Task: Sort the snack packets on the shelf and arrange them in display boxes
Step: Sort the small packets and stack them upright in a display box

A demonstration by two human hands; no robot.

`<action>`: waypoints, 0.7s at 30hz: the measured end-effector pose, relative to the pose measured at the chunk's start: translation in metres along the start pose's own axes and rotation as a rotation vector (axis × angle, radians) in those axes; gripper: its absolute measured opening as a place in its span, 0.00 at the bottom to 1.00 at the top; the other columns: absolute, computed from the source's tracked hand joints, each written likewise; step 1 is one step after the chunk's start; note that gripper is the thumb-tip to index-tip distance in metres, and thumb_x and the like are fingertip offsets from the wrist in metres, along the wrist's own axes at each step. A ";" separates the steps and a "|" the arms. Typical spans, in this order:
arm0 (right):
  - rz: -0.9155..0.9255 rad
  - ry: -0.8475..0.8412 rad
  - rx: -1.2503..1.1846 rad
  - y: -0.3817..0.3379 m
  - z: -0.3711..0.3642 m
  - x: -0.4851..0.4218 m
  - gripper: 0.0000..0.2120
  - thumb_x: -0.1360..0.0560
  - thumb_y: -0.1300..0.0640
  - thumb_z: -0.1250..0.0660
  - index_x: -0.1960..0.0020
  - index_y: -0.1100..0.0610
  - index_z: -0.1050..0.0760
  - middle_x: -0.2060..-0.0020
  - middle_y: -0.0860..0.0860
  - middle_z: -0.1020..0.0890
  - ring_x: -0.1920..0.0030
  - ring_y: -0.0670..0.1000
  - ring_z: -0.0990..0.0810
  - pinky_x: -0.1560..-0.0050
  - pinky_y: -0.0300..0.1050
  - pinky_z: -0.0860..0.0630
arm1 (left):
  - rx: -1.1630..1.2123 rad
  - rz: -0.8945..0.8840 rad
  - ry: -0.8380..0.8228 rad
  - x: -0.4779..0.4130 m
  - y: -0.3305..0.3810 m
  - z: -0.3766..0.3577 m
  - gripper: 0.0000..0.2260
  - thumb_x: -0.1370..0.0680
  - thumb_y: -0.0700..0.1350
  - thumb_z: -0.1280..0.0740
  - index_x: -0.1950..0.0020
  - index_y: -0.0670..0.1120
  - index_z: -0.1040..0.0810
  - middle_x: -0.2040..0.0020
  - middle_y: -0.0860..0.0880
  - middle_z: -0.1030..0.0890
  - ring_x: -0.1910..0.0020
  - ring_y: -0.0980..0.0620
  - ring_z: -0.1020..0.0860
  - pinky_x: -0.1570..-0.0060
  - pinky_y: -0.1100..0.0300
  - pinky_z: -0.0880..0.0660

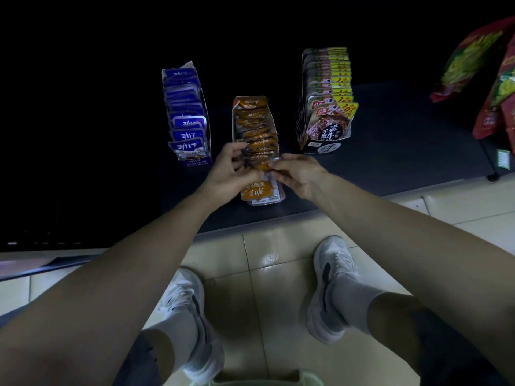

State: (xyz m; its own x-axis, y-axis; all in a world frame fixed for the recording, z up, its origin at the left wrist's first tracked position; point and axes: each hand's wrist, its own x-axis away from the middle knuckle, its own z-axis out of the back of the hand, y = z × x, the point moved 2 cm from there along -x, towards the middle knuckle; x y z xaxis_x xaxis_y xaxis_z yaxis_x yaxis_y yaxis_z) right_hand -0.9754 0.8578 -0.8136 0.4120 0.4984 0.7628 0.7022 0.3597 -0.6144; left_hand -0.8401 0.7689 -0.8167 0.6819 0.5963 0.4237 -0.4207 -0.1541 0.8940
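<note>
An orange display box (263,198) stands on the dark shelf (404,151), packed with a row of orange snack packets (255,126). My left hand (232,174) grips the left side of the front packets, fingers curled over their tops. My right hand (296,174) pinches the right edge of the same front packets. To the left stands a blue display box (195,162) with a row of blue packets (186,112). To the right stands a black display box (320,147) filled with grey and yellow packets (328,87).
Red and green snack bags (487,79) hang or lean at the far right. The shelf's front edge runs just beyond my white shoes (331,288) on the pale tiled floor (250,274). The area left of the blue box is dark.
</note>
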 end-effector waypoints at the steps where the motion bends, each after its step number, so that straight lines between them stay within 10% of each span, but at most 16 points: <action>1: 0.003 -0.003 -0.003 0.000 0.000 -0.002 0.15 0.28 0.72 0.31 0.44 0.63 0.29 0.55 0.57 0.21 0.58 0.51 0.19 0.61 0.38 0.19 | -0.093 -0.043 -0.043 0.000 -0.002 0.000 0.31 0.30 0.39 0.24 0.32 0.48 0.35 0.33 0.47 0.34 0.37 0.52 0.28 0.39 0.60 0.27; 13: 0.135 0.125 0.339 0.003 0.035 -0.011 0.13 0.20 0.57 0.40 0.38 0.61 0.27 0.55 0.53 0.22 0.57 0.49 0.23 0.59 0.40 0.25 | -0.573 -0.316 0.259 -0.011 0.013 -0.005 0.09 0.25 0.42 0.29 0.47 0.44 0.23 0.44 0.47 0.25 0.50 0.55 0.26 0.52 0.64 0.30; 21: -0.175 0.020 0.591 0.031 0.016 -0.009 0.28 0.30 0.50 0.24 0.37 0.61 0.30 0.58 0.54 0.19 0.65 0.47 0.21 0.69 0.39 0.24 | -0.595 -0.345 0.291 -0.015 0.011 -0.005 0.08 0.26 0.42 0.28 0.48 0.43 0.23 0.49 0.51 0.25 0.52 0.57 0.26 0.60 0.77 0.36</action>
State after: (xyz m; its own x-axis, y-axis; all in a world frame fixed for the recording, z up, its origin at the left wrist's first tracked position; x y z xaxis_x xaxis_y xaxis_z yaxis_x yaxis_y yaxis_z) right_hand -0.9663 0.8769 -0.8426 0.3347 0.3791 0.8627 0.3225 0.8141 -0.4829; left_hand -0.8580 0.7624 -0.8137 0.6829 0.7305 0.0039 -0.5203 0.4827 0.7045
